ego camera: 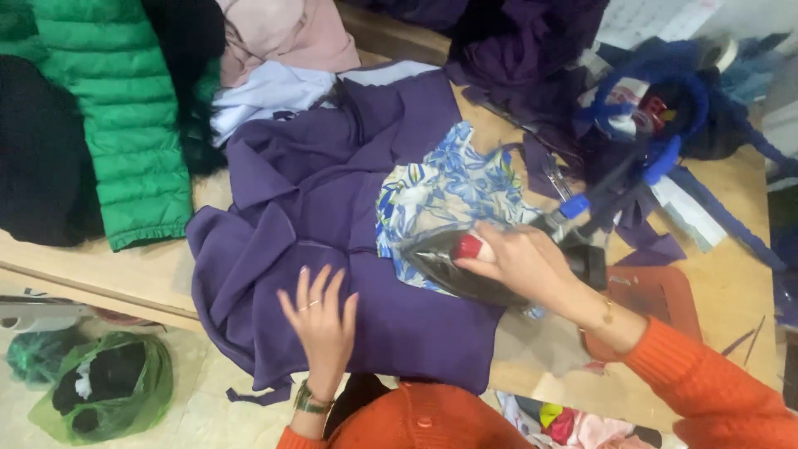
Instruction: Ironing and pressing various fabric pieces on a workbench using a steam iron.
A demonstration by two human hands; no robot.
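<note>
Two hands w/ orange sleeves work at the bottom of the frame. Left hand (320,320), lower centre, lies flat w/ fingers spread, palm down on the purple garment (332,216), holding nothing; a ring and wristwatch show on it. Right hand (524,262), centre-right, is closed round the handle of a dark iron (465,266) w/ a red knob, its soleplate resting on the purple garment just beside a blue floral fabric piece (449,187). Purple garment is spread over the wooden worktop (723,274), mid-frame. Green plastic bag (104,387) sits on the floor, lower left. Farther up: green puffer jacket (116,108) upper left, pink cloth (283,33) top centre, more purple fabric top centre-right, blue fuzzy tangle (657,91) upper right.
</note>
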